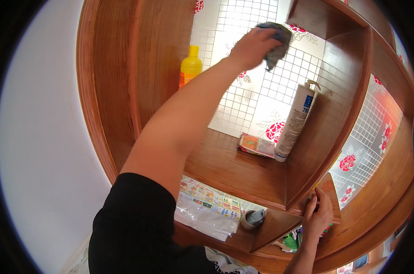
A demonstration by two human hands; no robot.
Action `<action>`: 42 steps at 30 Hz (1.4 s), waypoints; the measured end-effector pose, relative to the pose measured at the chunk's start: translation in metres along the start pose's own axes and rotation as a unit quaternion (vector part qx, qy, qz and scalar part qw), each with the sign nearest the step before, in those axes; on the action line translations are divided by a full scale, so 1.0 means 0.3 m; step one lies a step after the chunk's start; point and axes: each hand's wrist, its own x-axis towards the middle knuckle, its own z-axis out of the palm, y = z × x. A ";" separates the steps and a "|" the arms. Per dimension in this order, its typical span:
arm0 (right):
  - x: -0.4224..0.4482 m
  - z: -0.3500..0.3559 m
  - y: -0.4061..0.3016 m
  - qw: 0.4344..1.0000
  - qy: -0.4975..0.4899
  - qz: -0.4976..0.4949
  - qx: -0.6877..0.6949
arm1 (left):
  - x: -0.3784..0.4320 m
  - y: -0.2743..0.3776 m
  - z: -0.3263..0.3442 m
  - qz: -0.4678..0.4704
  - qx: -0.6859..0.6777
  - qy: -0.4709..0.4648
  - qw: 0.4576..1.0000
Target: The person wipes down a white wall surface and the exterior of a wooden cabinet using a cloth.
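Observation:
My left hand (256, 46) is shut on a crumpled dark cloth (279, 42), raised in front of the tiled back wall (241, 113) of a wooden shelf unit. The cloth looks blurred and seems to touch the tiles. Lower right, my right hand (318, 214) has its fingers bent at the edge of a small side shelf (332, 193). Whether it grips that edge or something small is not clear. Below the cloth, a white sealant cartridge (294, 123) leans against the wooden divider (340, 113). A flat printed packet (256, 145) lies beside its base.
A yellow plastic bottle (191, 66) stands at the left, partly behind my forearm. The lower shelf holds clear plastic bags and a printed sheet (210, 212), plus a cup (249, 221) with a grey object inside. Green packets (291, 241) lie below my right hand.

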 end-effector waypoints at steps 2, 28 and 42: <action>-0.006 0.003 0.002 1.000 -0.006 -0.002 -0.005 | -0.061 -0.078 -0.060 -0.078 0.054 -0.014 0.995; 0.006 0.017 -0.032 0.999 0.016 -0.038 -0.026 | -0.288 0.083 -0.069 -0.399 0.064 0.024 0.914; 0.001 0.013 -0.014 0.998 0.009 -0.035 -0.050 | -0.072 0.232 0.054 -0.082 0.064 -0.021 0.994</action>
